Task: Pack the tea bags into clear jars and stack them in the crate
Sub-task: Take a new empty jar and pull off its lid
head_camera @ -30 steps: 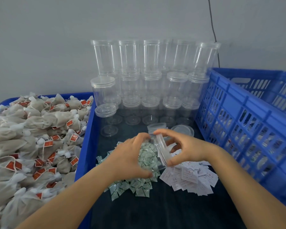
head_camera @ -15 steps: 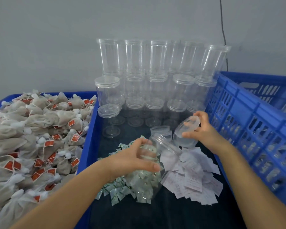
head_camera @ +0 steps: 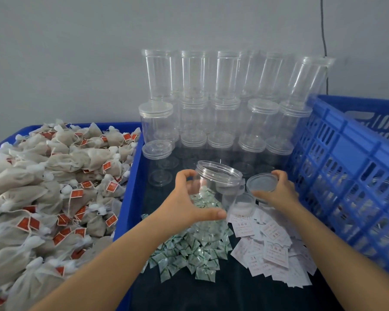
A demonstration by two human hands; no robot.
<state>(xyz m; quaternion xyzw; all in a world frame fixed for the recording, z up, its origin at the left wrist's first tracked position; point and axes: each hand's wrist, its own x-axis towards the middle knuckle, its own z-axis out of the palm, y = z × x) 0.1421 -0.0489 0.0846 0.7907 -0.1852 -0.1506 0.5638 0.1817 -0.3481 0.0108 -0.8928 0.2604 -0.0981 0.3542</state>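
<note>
The left hand (head_camera: 189, 205) is curled around the wall of an open, empty clear plastic jar (head_camera: 213, 189), thumb near, fingers on the far-left side, holding it tilted with its mouth facing up and away over the small green-and-white sachets (head_camera: 189, 254) heaped on the dark tabletop (head_camera: 234, 295). The right hand (head_camera: 276, 191) pinches a round clear plastic lid (head_camera: 262, 182) by its rim, just right of the jar's mouth and above another clear lid (head_camera: 243, 202) lying at the far edge of the white paper slips (head_camera: 270, 245).

The jar is smooth and light, and the grip is one-handed on a curved wall; if the hold loosens it could slip and roll into the sachets, scattering them into the slips beside them. The lid is gripped only at its edge, so it may drop among the loose lids, and I judge it would be hard to tell apart from them.

Further out, the beige mesh tea bags with red tags (head_camera: 54, 187) fill a blue tray (head_camera: 130, 198) on the left, none yet in the held jar. Reaching there with the jar risks snagging strings and dragging bags over the tray wall.

At the far side, stacked clear lidded jars (head_camera: 222, 113) stand 3 tiers high; the right-hand top one leans, and a bump from either arm could topple the column. The blue slatted plastic crate (head_camera: 346, 176) on the right sits close to the right forearm.
</note>
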